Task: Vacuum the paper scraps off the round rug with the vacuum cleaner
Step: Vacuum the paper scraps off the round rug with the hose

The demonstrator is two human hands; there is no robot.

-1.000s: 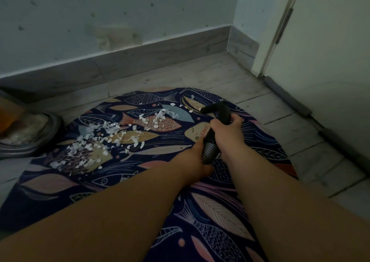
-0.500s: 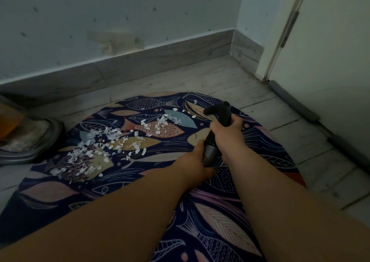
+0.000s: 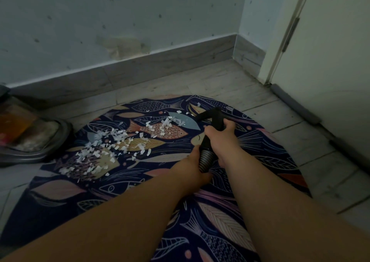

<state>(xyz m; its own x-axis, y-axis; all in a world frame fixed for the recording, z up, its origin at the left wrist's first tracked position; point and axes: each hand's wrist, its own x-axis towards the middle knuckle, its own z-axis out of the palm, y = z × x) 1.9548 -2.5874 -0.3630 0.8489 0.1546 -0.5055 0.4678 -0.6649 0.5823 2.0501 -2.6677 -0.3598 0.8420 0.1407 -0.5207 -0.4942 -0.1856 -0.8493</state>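
A round dark-blue rug (image 3: 236, 217) with a fish pattern lies on the floor. White paper scraps (image 3: 112, 143) are strewn over its left and middle part. My right hand (image 3: 222, 139) grips the black vacuum nozzle (image 3: 210, 115), whose angled tip points left toward the nearest scraps. My left hand (image 3: 190, 169) holds the ribbed grey hose (image 3: 205, 159) just below the nozzle. The nozzle tip sits just right of the scraps on the pale blue fish.
The vacuum cleaner body (image 3: 30, 135), dark with an orange see-through bin, stands on the floor at the left edge of the rug. A wall with a grey skirting board (image 3: 160, 61) runs behind. A white door (image 3: 330, 51) with a draught strip (image 3: 296, 103) is on the right.
The view has tilted down slightly and the rug sits lower in frame. Both hands keep their hold on the nozzle and hose, with little movement.
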